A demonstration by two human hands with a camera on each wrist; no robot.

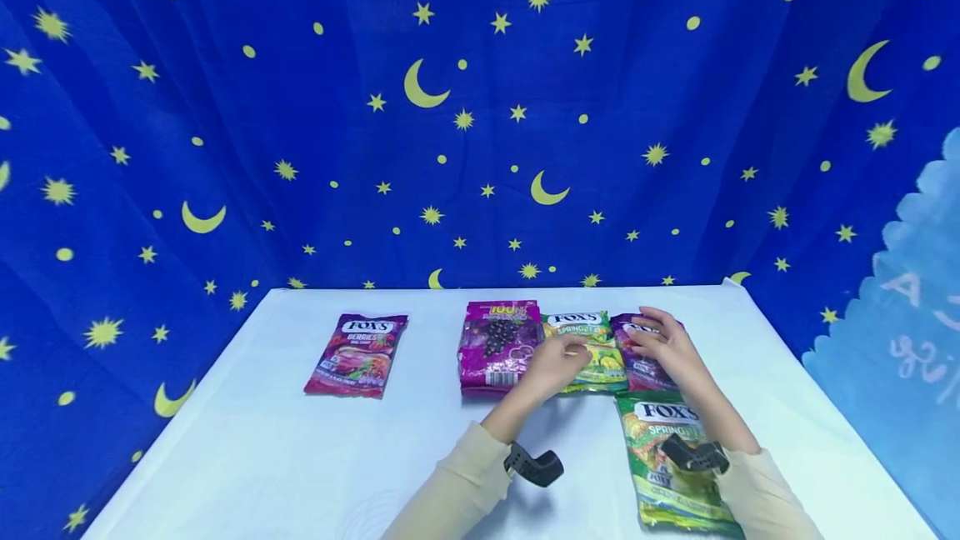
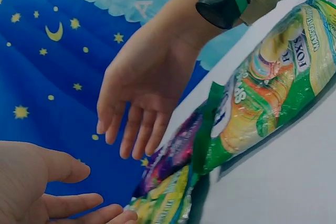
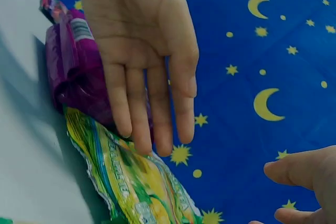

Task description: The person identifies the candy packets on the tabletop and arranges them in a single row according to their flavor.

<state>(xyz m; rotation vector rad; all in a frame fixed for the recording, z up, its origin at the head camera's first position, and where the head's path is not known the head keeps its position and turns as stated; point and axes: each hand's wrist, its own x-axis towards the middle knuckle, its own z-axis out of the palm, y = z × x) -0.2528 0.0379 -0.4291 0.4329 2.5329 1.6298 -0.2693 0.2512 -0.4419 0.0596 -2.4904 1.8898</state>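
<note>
My left hand (image 1: 557,363) hovers by the yellow-green Fox's candy bag (image 1: 604,367), its fingers loosely extended and holding nothing. In the left wrist view my right hand (image 2: 149,85) has its fingers relaxed and pointing down. It is above the purple Fox's candy bag (image 1: 643,372), partly covering it in the head view. Left of the yellow-green bag stands a bulky magenta candy bag (image 1: 498,348) with grapes printed on it. Nearer to me, a larger green Fox's bag (image 1: 660,497) lies partly under my right forearm.
A red-purple Fox's Berries bag (image 1: 358,357) lies apart at the left of the white table (image 1: 247,440). Behind the table hangs a blue curtain (image 1: 480,132) with yellow moons and stars. A light blue scalloped panel (image 1: 900,298) is at the right.
</note>
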